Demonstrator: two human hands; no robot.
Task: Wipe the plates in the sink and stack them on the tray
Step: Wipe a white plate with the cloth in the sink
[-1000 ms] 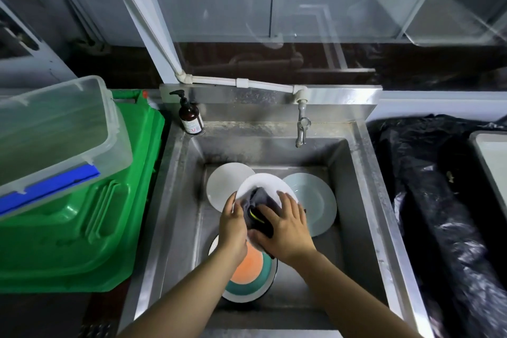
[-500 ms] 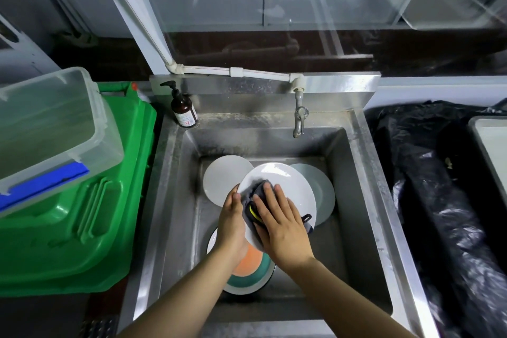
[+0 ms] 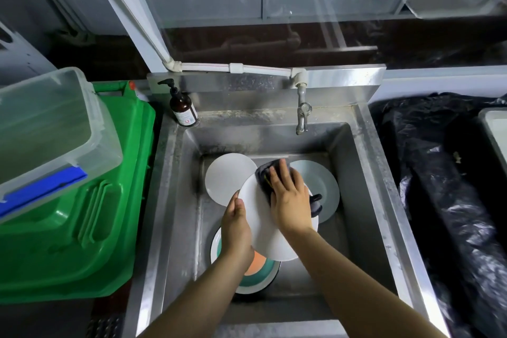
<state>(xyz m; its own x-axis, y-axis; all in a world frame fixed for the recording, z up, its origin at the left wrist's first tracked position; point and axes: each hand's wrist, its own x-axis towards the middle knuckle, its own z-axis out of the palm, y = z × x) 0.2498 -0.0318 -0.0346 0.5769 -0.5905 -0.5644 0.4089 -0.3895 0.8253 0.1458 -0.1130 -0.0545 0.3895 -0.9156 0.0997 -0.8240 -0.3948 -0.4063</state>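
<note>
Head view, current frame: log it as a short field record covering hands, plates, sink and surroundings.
left hand: left hand grips the white plate by its left rim
right hand: right hand presses a dark cloth flat on that plate's upper part
other plates: grey plate rear left, pale blue plate rear right, orange and teal plate beneath the held one
sink: steel sink, tap not running
surroundings: soap bottle at the rear left corner, green bin left, black bag right
tray: only an edge far right
</note>
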